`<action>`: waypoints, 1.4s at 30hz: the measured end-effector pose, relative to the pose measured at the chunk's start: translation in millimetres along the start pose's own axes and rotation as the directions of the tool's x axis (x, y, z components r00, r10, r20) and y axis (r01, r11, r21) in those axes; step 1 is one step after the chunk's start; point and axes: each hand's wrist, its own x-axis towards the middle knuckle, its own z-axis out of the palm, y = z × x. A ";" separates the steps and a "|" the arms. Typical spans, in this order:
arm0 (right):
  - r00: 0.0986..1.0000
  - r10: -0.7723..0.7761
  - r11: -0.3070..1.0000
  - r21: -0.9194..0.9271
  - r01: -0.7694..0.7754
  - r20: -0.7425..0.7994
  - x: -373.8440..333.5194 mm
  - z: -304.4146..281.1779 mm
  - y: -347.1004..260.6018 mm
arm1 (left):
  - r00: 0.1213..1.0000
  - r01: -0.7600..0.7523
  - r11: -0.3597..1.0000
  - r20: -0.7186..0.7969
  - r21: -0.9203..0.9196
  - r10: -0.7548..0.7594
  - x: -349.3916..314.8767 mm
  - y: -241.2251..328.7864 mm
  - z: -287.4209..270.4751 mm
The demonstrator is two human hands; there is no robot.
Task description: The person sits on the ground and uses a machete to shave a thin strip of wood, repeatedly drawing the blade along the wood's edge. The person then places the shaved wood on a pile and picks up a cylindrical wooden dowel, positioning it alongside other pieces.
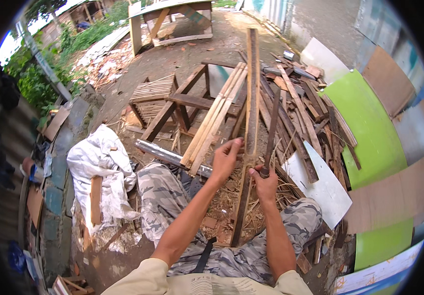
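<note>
A long split length of bamboo (252, 98) stands nearly upright between my legs, with a joint at mid-length. My left hand (227, 156) is closed at its left edge, just above the joint; part of the grip is hidden. On the other side, my right hand (265, 186) wraps round the handle of a long dark machete (273, 125). Its blade points up and away, close beside the bamboo. My right thumb lies near the bamboo's edge below the joint.
Pale wooden strips (217, 115) lean on a dark timber frame (192, 101) ahead. Scrap wood (315, 113) is heaped to the right, near a white board (320, 184) and green panels (364, 118). A white sack (101, 167) lies left, and a wooden table (180, 24) stands far off.
</note>
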 end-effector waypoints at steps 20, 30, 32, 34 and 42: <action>0.961 0.152 0.981 0.081 -0.175 0.232 -9.5 41.5 3.2 | 0.960 -0.074 0.996 -0.268 0.046 0.084 9.4 4.0 -46.5; 0.992 0.091 0.996 0.010 -0.092 0.088 -8.3 8.3 -9.5 | 0.928 -0.160 0.957 -0.293 0.241 0.228 13.6 3.0 0.4; 0.993 0.120 0.992 0.048 -0.121 0.019 -4.5 -0.4 -17.8 | 0.923 -0.158 0.952 -0.304 0.263 0.237 12.9 3.9 5.3; 0.985 0.163 0.985 0.074 -0.158 -0.062 3.2 -16.1 -25.9 | 0.913 -0.153 0.945 -0.325 0.288 0.246 13.8 2.8 5.6; 0.977 0.165 0.985 0.082 -0.155 -0.135 9.7 -57.9 -17.2 | 0.940 -0.240 0.943 -0.188 0.232 0.286 15.6 16.9 56.8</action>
